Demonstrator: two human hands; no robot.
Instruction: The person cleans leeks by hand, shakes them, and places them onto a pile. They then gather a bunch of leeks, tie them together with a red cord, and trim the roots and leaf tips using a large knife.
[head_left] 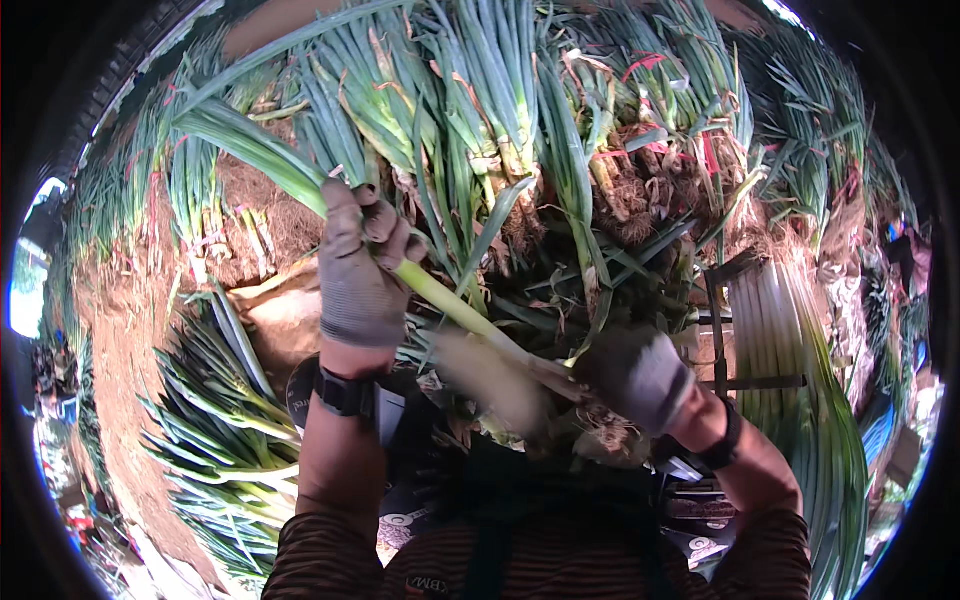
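Observation:
A long green onion (pixel 455 303) slants across in front of me, its leaves at the upper left and its root end at the lower right. My gloved left hand (pixel 365 245) is closed round it where the pale stalk turns green. At the root end is my gloved right hand (pixel 630 375), smeared by motion, its fingers not clear. I cannot tell whether it grips the stalk or only touches it. Below the stalk, between my hands, a pale blurred shape (pixel 490 385) shows; its kind cannot be made out. Roots and scraps (pixel 605 435) lie under the right hand.
Bundles of green onions (pixel 490 90), some with red ties, stand along the far side with roots toward me. Cleaned onions (pixel 780 330) lie at the right by a dark metal frame (pixel 718 330). A leafy pile (pixel 225 430) lies at left on brown ground (pixel 120 370).

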